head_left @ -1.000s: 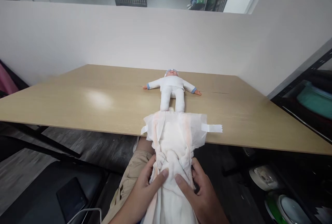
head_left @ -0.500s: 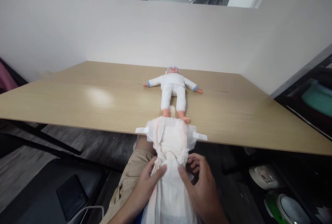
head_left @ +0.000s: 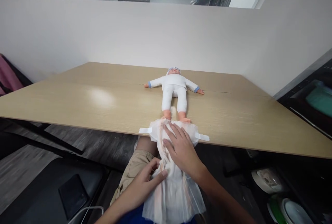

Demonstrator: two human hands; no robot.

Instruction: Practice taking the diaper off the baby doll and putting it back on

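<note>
An unfolded white diaper stretches from the table's front edge down over my lap, with its two side tabs spread outward. My right hand lies flat on the upper part of the diaper, fingers stretched out toward the doll. Lower down, my left hand pinches the diaper's left edge, thumb on top and fingers curled at the side. Just beyond the diaper's top edge, a baby doll in white clothes with blue cuffs lies on its back, arms spread, feet toward me.
The wooden table reaches back to a white wall. On the left, a dark phone with a cable lies on a black chair. Round items, including a white and green one, sit low on the right.
My right hand has moved from the diaper's right edge up onto its upper part and flattened there. My left hand stays at the left edge. The doll has not moved.
</note>
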